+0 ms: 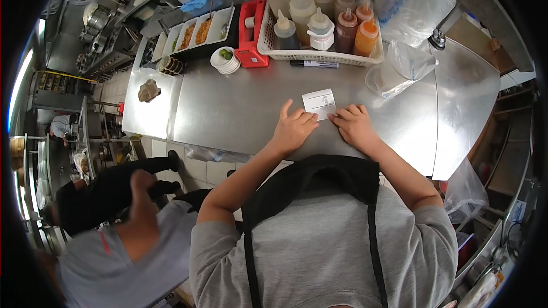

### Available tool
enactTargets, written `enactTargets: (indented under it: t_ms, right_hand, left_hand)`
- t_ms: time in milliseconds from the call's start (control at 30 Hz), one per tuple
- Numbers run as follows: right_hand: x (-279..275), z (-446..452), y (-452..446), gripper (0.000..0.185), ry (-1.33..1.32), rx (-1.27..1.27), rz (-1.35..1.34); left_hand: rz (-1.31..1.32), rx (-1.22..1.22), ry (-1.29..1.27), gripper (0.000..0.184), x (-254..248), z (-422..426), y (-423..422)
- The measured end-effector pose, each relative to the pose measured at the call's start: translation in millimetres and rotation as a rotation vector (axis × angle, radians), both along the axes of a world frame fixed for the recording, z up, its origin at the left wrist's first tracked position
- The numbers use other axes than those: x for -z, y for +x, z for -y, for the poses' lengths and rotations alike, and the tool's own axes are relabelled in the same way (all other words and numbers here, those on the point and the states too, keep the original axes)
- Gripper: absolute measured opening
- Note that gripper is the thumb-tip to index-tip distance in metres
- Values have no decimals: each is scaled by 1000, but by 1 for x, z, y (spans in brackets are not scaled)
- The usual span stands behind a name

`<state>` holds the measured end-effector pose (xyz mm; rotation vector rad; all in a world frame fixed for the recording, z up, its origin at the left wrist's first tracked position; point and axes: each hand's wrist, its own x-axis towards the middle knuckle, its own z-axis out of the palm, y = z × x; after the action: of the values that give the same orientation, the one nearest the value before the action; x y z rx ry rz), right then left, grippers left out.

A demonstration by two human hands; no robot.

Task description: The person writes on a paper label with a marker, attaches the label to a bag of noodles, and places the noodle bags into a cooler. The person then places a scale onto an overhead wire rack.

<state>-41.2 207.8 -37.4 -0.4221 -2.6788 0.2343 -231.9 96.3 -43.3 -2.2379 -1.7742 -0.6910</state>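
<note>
A small white printed receipt (pixel 318 104) lies at the steel counter, in front of my chest. My left hand (pixel 295 129) holds its lower left edge with the fingertips, while one finger sticks up and away from the paper. At the lower right corner, the fingers of my right hand (pixel 354 126) are curled and pinch the paper. Both wrists are low over the counter's near side. Past the receipt lies a black marker (pixel 314 64), touched by neither hand.
A cream basket (pixel 319 55) of squeeze bottles stands at the back beside a red dispenser (pixel 252 34). Small stacked bowls (pixel 225 64), food trays (pixel 204 29) and a crumpled brown item (pixel 149 90) are leftward. A bag-lined tub (pixel 397 74) sits right. Another person (pixel 131 239) is close on my left.
</note>
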Motion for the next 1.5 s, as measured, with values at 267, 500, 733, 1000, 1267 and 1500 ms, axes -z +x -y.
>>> enactTargets:
  t_ms: [267, 500, 733, 1000, 1267, 1500]
  right_hand:
    - [-5, -26, -11, 13, -256, -87, -35]
    - [4, -49, -33, 10, -469, -100, -119]
    - [-4, -61, -58, 9, -709, -53, 53]
    - [6, -71, -71, 11, -694, 80, 157]
    - [8, -71, -81, 11, -635, 9, 115]
    - [0, -60, -85, 10, -525, 48, 155]
  left_hand:
    - [47, 13, 2, 8, 3, -14, -7]
    - [569, -172, -112, 12, -1, -18, -3]
    - [577, -332, -140, 16, 3, -22, -3]
    - [731, -502, -110, 14, 16, -29, 0]
    - [589, -559, -69, 11, 17, -35, 0]
    - [300, -633, -138, 8, 10, -33, 9]
